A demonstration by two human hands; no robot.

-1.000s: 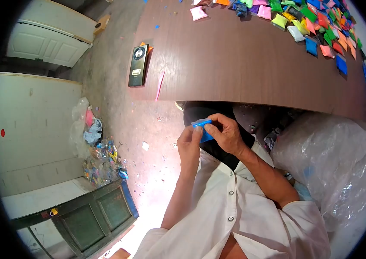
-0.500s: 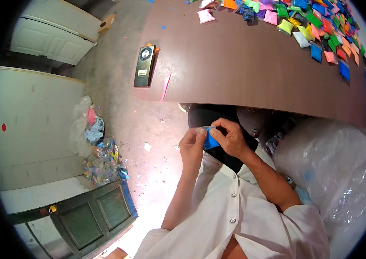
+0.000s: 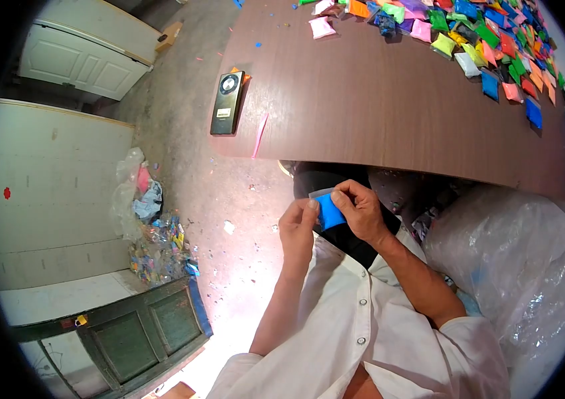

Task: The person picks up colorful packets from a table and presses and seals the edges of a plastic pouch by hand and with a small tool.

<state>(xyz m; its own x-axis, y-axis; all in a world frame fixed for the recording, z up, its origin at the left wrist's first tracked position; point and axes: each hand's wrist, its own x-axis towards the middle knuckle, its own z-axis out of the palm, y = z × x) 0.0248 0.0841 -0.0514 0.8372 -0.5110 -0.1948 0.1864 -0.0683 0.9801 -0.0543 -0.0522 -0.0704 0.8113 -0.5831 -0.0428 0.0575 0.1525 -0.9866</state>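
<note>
A small clear packet with bright blue filling (image 3: 330, 211) is stretched between my two hands, above my lap and just off the table's near edge. My left hand (image 3: 298, 223) pinches its left upper corner between thumb and fingers. On the other side, my right hand (image 3: 360, 209) grips the upper right corner, thumb on top. The packet's transparent upper strip shows between the thumbs. Many coloured packets (image 3: 489, 50) lie heaped at the table's far right. A pink stick-like tool (image 3: 260, 136) rests near the table's left front edge.
A dark phone (image 3: 227, 103) lies at the left end of the brown table (image 3: 362, 100). Large clear plastic bags (image 3: 515, 253) bulge at the right below the table. Plastic scraps (image 3: 159, 249) are piled on the floor at left, by a green cabinet door (image 3: 126, 342).
My thumbs have moved apart along the packet's top, and more of its blue face shows. The view has shifted slightly, so the table appears a little further right.
</note>
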